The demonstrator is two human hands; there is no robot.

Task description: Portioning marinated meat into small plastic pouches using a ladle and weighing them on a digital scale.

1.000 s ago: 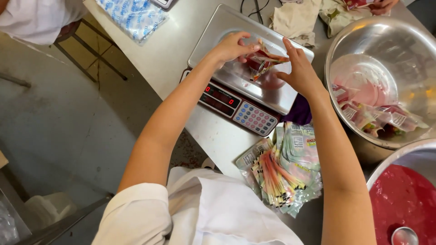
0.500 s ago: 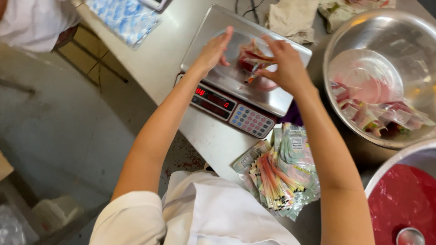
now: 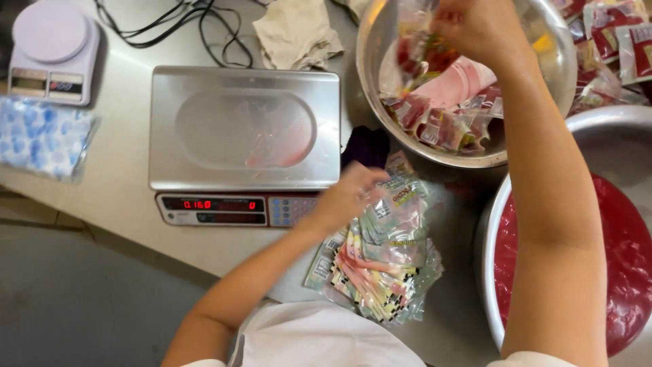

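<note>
Pinched in the right hand (image 3: 475, 27), a filled clear packet (image 3: 424, 47) hangs over the steel bowl (image 3: 370, 88) at far right, where several filled packets already lie. Left hand (image 3: 346, 197) closes loosely on the stack of empty printed pouches (image 3: 380, 272) near the scale (image 3: 244, 129), whose platter sits bare; many pouches remain.

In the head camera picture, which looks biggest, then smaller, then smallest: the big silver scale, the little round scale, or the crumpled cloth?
1. big silver scale
2. little round scale and crumpled cloth: they look about alike, and both are cut off by the edge.
</note>
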